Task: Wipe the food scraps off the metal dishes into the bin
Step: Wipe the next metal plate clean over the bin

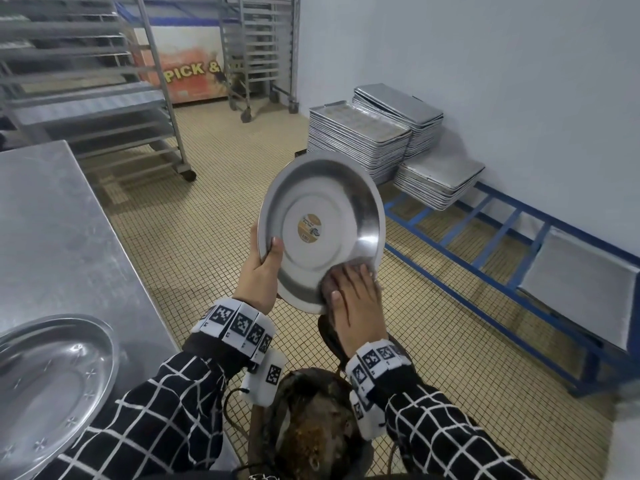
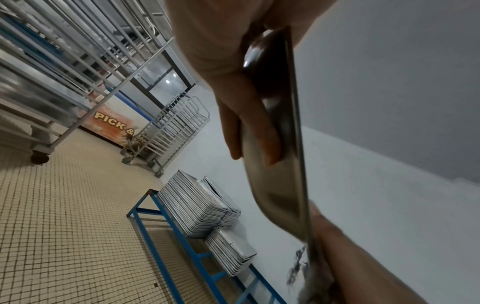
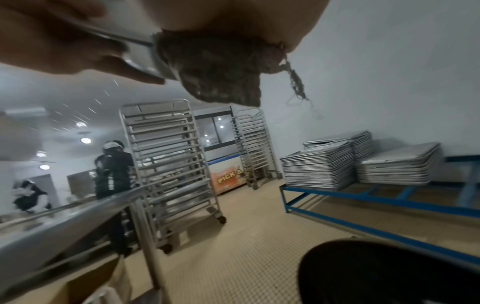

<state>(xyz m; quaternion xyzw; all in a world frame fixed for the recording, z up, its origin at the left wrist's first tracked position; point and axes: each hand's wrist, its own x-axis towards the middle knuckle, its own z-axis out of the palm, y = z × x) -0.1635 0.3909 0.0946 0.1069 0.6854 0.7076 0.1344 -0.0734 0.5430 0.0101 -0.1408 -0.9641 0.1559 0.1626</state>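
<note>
My left hand (image 1: 268, 254) grips a round metal dish (image 1: 318, 216) by its left rim, thumb on the inside, and holds it tilted toward me. In the left wrist view its fingers (image 2: 249, 123) lie against the back of the dish (image 2: 275, 185), seen edge-on. My right hand (image 1: 353, 289) lies flat on the dish's lower right, pressing a brownish cloth (image 3: 221, 67) against the rim. The cloth hangs past the edge. Below my wrists stands the bin (image 1: 301, 375), dark-lined (image 3: 376, 271), with brown scraps in it. The dish's inside looks clean, with a sticker at its centre.
An oval metal dish (image 1: 52, 382) lies on the steel table (image 1: 62, 220) at my left. Stacks of baking trays (image 1: 360, 140) sit on a blue low rack (image 1: 485, 244) along the right wall. Wheeled tray racks (image 1: 256, 53) stand further back on the tiled floor. People (image 3: 114, 170) work beyond the table.
</note>
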